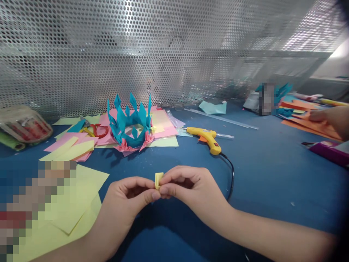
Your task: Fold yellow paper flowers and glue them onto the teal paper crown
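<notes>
Between my fingertips is a small folded piece of yellow paper [159, 179], held above the blue table. My left hand [124, 198] pinches its lower left side with thumb and forefinger. From the right, my right hand [191, 185] pinches the same piece, its fingers covering part of it. Behind my hands stands a blue folded-paper crown [131, 136] with pointed tips and pink folded pieces at its base. To the right of the crown lies a yellow glue gun [204, 136], its black cord running toward me.
Yellow paper sheets [81, 203] lie at left, partly under a blurred-out area. Red-handled scissors [100, 131] rest on coloured paper. A plastic jar [25, 123] stands far left, clear glue sticks [223, 119] behind the glue gun. Another person's hand [331, 118] touches orange paper [297, 125] at right.
</notes>
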`<state>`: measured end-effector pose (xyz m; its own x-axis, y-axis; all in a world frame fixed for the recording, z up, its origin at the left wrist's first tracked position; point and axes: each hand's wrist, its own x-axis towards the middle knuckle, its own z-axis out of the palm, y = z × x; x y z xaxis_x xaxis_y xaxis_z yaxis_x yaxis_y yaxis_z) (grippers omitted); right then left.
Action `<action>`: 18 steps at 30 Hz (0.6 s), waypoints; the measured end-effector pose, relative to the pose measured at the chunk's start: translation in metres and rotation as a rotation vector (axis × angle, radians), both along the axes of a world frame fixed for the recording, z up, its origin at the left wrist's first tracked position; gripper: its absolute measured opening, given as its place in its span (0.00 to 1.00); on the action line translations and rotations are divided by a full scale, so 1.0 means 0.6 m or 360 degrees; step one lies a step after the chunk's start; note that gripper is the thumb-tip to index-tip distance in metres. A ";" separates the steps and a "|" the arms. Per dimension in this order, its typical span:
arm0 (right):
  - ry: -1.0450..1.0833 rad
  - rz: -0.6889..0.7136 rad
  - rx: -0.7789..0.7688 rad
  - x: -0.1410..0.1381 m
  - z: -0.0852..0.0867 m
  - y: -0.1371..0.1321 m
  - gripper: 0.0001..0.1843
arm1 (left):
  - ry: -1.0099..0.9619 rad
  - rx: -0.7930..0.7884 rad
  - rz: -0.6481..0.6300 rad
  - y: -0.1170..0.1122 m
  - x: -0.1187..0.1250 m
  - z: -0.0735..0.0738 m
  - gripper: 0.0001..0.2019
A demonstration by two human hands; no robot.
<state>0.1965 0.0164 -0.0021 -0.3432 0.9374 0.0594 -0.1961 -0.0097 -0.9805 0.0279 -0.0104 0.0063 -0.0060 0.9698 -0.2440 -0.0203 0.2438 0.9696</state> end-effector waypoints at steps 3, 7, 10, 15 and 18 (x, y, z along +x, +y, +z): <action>-0.0127 -0.0026 0.0149 -0.001 0.002 -0.001 0.02 | -0.0004 0.0002 0.0022 0.001 -0.002 -0.002 0.03; -0.0407 -0.0180 0.0465 0.000 -0.003 -0.005 0.02 | 0.0021 0.0005 0.0047 0.001 -0.004 -0.007 0.03; -0.0547 -0.0283 0.0755 0.003 -0.009 -0.006 0.05 | 0.0028 0.0000 0.0022 0.001 -0.004 -0.007 0.04; -0.0545 -0.0283 0.1004 0.008 -0.011 -0.004 0.06 | 0.0048 0.0011 0.0054 0.002 -0.002 -0.006 0.05; -0.0462 -0.0227 0.0846 0.008 -0.010 -0.002 0.04 | 0.0097 0.0059 0.0015 0.002 -0.003 -0.006 0.05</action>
